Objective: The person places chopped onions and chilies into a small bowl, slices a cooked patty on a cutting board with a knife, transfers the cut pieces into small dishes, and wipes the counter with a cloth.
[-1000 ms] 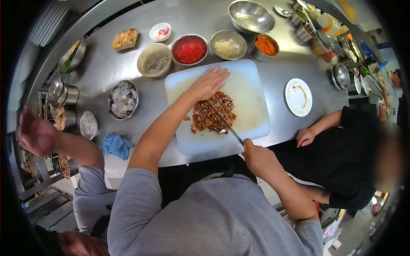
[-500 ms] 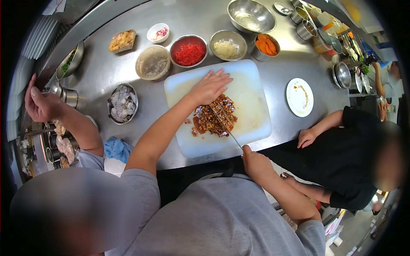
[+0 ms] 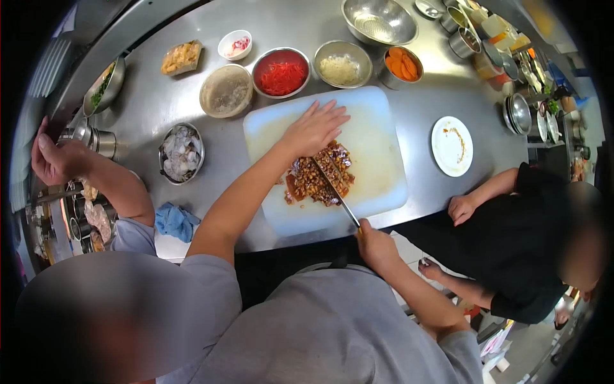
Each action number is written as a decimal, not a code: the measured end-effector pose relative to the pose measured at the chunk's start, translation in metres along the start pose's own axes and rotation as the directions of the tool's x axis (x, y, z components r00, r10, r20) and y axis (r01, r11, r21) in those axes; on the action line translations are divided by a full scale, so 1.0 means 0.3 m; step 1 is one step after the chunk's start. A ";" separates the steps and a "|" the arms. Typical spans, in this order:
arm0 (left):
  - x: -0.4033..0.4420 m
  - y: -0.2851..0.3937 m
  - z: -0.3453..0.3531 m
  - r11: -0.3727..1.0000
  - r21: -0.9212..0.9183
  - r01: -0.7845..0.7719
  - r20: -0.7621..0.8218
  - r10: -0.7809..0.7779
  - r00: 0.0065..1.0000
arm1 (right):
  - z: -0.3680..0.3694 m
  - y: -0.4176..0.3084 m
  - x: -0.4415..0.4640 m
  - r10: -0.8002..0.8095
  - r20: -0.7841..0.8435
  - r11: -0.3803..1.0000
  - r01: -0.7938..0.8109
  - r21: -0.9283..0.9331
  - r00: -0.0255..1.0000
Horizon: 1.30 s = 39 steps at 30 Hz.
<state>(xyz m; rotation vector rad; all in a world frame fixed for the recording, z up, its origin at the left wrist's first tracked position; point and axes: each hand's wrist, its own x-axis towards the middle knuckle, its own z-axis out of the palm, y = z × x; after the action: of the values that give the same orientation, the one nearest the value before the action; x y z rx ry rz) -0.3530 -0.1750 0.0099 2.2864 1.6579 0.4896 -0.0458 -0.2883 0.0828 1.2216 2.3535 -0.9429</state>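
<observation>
My right hand is wrapped round the handle of a knife near the front edge of the cutting board. Its blade slants away from me across a heap of chopped, glossy brown food, whose kind I cannot make out. Beyond the heap, my left hand is stretched flat with fingers spread, its palm beside the far end of the blade. Whether the palm touches the blade is hidden. Under it all lies a pale cutting board.
Along the far side stand bowls of red shreds, pale chopped bits and sliced carrots. A bowl of raw shrimp is left, a smeared white plate right. People flank me: a raised hand and a resting hand.
The knife handle and my right hand have shifted slightly left, and the blade has turned so its side shows more. My left hand stays about where it was.
</observation>
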 end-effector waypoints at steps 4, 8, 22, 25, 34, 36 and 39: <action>-0.011 -0.002 0.003 1.000 0.021 0.002 0.003 -0.002 1.000 | 0.026 0.008 0.005 0.009 -0.031 1.000 -0.009 0.019 0.999; -0.002 0.004 -0.002 0.999 0.042 -0.013 0.005 0.013 1.000 | 0.068 0.027 0.008 -0.010 -0.091 0.998 0.015 0.056 0.996; -0.024 0.015 -0.130 0.996 -0.084 0.030 -0.043 -0.034 0.999 | -0.159 -0.117 -0.101 -0.043 -0.038 0.999 0.044 0.020 0.998; -0.077 0.009 -0.112 0.992 -0.109 0.058 -0.085 -0.067 0.994 | -0.144 -0.132 -0.111 -0.078 -0.029 0.997 0.078 0.028 0.997; -0.153 -0.030 -0.036 0.982 -0.152 0.116 -0.072 -0.128 0.989 | -0.158 -0.183 -0.091 -0.070 0.052 0.997 0.072 -0.032 0.996; -0.158 -0.033 -0.028 0.980 -0.157 0.122 -0.062 -0.133 0.989 | -0.149 -0.182 -0.086 -0.076 0.053 0.996 0.078 -0.040 0.996; -0.158 -0.038 -0.028 0.986 -0.127 0.109 -0.067 -0.118 0.991 | -0.120 -0.172 -0.073 -0.072 0.053 0.996 0.074 -0.055 0.996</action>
<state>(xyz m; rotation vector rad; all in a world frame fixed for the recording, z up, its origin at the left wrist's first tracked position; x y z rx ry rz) -0.3800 -0.2164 0.0076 2.0964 1.7310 0.6390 -0.0745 -0.2982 0.1419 1.0842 2.3823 -0.9125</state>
